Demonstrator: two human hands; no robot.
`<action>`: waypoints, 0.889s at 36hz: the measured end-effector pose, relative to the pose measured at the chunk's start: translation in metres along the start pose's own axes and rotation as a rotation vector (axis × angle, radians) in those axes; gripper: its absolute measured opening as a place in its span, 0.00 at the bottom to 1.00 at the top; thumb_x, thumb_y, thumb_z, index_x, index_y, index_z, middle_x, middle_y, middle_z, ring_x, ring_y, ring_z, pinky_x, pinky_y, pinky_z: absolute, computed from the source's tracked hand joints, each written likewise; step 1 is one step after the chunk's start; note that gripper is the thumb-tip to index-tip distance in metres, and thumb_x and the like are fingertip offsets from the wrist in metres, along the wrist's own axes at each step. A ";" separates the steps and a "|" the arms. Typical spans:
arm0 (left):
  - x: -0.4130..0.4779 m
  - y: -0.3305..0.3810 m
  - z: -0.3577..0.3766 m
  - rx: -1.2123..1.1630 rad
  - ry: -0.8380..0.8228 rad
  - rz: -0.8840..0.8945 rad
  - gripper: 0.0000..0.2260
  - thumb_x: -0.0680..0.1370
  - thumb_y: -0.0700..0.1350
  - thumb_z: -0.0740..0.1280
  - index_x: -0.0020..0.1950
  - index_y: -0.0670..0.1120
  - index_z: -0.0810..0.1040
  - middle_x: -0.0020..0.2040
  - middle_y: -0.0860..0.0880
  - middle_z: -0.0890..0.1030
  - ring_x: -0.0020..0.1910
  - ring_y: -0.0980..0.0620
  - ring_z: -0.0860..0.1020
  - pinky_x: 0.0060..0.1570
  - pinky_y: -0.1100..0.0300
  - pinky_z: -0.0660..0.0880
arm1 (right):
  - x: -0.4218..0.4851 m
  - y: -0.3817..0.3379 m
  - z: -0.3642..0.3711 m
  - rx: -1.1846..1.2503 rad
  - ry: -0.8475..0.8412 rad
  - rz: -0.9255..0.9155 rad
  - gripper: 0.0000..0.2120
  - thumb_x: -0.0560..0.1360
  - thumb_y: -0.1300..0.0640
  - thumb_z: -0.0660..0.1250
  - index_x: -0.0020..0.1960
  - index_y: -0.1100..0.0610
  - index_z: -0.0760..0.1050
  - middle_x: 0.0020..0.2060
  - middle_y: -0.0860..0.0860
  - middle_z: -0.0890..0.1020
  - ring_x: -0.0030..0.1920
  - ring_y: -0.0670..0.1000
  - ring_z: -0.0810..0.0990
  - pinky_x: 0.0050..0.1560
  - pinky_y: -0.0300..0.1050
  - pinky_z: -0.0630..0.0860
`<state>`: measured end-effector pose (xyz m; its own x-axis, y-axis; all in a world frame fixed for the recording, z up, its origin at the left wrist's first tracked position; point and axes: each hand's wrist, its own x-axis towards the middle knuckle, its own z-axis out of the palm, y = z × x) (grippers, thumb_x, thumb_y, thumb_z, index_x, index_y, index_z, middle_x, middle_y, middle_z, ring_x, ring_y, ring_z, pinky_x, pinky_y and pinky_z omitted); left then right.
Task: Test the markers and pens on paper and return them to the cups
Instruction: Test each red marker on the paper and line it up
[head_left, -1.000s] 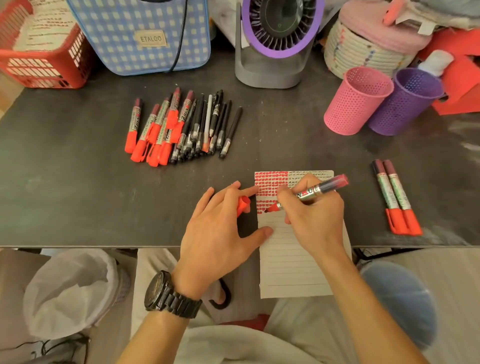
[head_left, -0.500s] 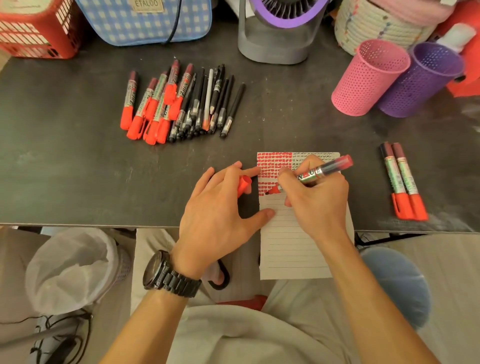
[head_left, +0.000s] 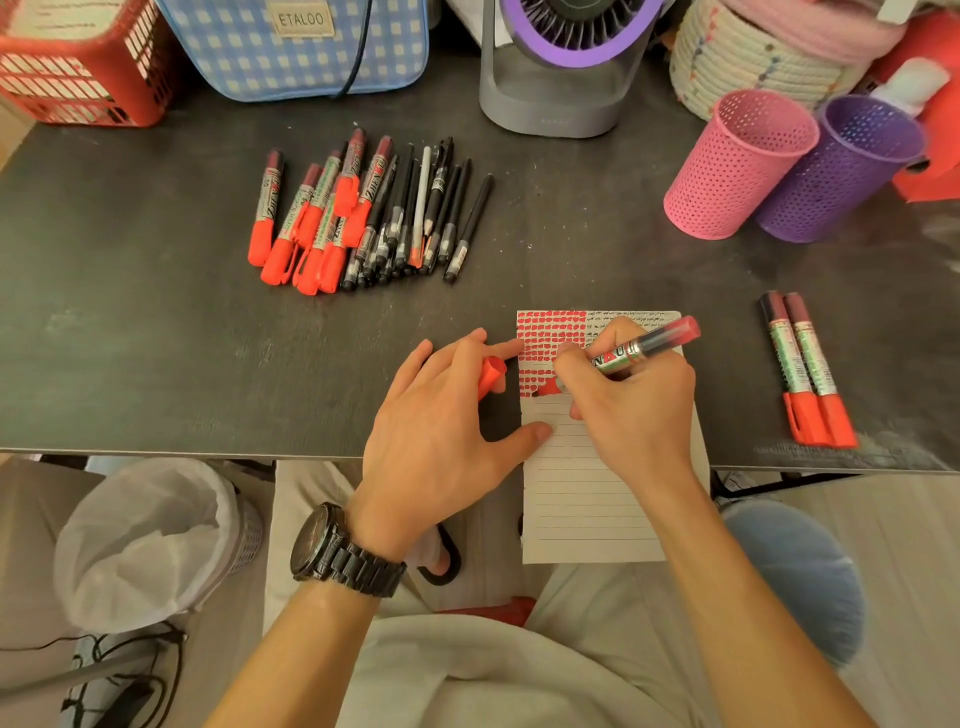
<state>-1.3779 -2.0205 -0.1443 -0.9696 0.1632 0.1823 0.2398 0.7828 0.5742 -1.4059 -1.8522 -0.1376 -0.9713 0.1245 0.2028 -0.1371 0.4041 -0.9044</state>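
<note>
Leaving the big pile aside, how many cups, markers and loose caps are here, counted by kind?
Cups: 2, a pink cup and a purple cup.
Capped markers right of the paper: 2.
Uncapped marker in the right hand: 1.
Loose cap in the left hand: 1.
Total: 6.

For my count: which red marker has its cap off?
The marker gripped in the right hand, tip on the paper; the left hand holds a red cap. The other red markers lie capped on the table.
</note>
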 end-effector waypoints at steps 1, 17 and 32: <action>0.000 0.000 0.000 -0.002 -0.003 -0.003 0.24 0.72 0.65 0.72 0.49 0.60 0.57 0.71 0.63 0.74 0.75 0.60 0.64 0.78 0.55 0.53 | 0.000 0.000 0.000 -0.002 0.005 -0.003 0.15 0.75 0.61 0.72 0.34 0.48 0.73 0.25 0.41 0.79 0.28 0.42 0.81 0.31 0.29 0.74; 0.000 -0.002 0.001 0.011 0.004 0.008 0.23 0.72 0.66 0.71 0.49 0.60 0.59 0.71 0.64 0.73 0.75 0.61 0.64 0.78 0.55 0.52 | -0.001 -0.002 0.000 -0.007 0.025 0.042 0.14 0.76 0.59 0.73 0.35 0.47 0.75 0.28 0.41 0.81 0.30 0.43 0.83 0.31 0.29 0.74; 0.000 -0.003 0.003 0.012 0.011 0.013 0.22 0.72 0.65 0.72 0.49 0.58 0.61 0.71 0.64 0.73 0.76 0.60 0.64 0.78 0.57 0.52 | 0.000 0.001 0.001 -0.020 0.030 0.033 0.11 0.75 0.62 0.72 0.35 0.55 0.77 0.27 0.47 0.80 0.28 0.45 0.81 0.31 0.30 0.74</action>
<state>-1.3785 -2.0213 -0.1486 -0.9658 0.1669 0.1986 0.2517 0.7876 0.5624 -1.4059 -1.8523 -0.1390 -0.9689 0.1645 0.1847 -0.1012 0.4178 -0.9029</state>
